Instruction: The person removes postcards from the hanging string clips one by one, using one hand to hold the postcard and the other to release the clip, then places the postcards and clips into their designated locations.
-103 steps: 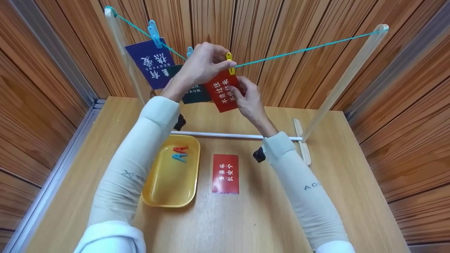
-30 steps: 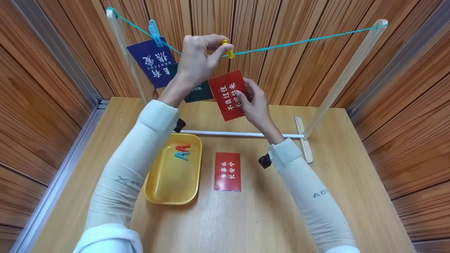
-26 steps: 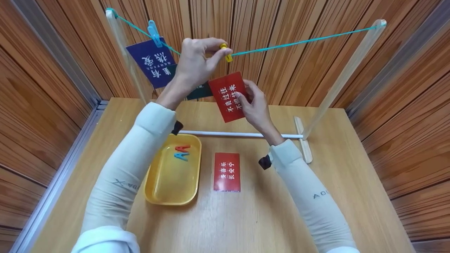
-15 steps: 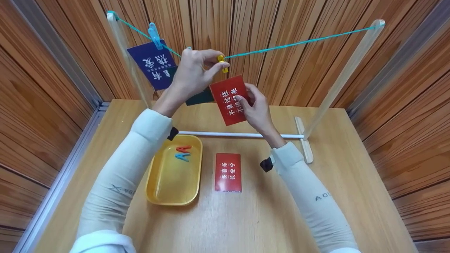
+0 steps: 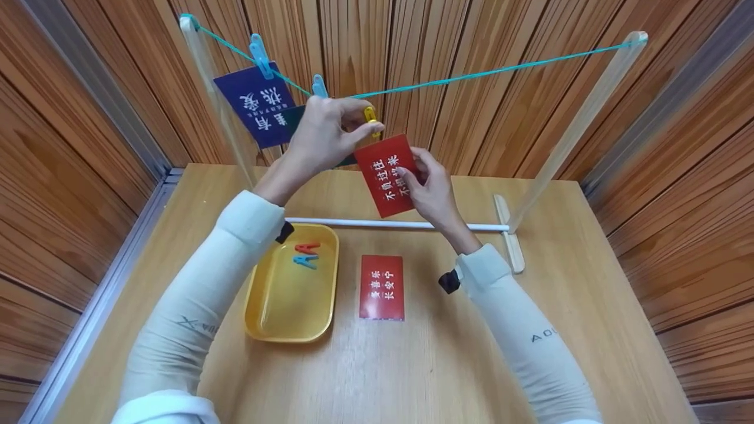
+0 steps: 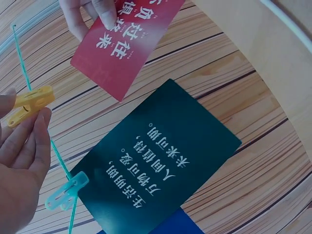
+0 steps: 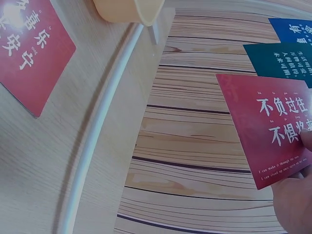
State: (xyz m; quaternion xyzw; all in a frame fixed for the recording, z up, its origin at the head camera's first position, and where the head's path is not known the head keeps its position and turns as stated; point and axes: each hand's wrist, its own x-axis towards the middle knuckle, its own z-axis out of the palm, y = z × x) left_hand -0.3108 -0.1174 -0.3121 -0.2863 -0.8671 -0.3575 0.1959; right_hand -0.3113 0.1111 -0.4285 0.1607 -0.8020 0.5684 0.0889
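Observation:
My left hand [image 5: 324,131] pinches a yellow clothespin [image 6: 35,103] by its handles, just in front of the teal string [image 5: 471,76]. In my right hand [image 5: 435,187] is a red card [image 5: 384,182] with white lettering, pinched at its right edge between thumb and fingers. The card is apart from the clothespin, a little below it. To the left, a blue clothespin [image 5: 259,56] holds a dark blue card [image 5: 250,106] on the string. Beside that, a dark green card [image 6: 156,156] hangs from another light blue clothespin [image 6: 67,191]; my left hand hides most of it in the head view.
A yellow tray [image 5: 288,333] on the table holds a red clothespin [image 5: 307,248] and a blue clothespin [image 5: 305,261]. Right of it lies another red card [image 5: 382,288]. The string runs between two wooden posts [image 5: 577,135], joined below by a white rod [image 5: 377,224].
The yellow clothespin has come off the string and the red card, still in my left fingers. My right hand has drawn the card down and right, and both hands have sunk lower.

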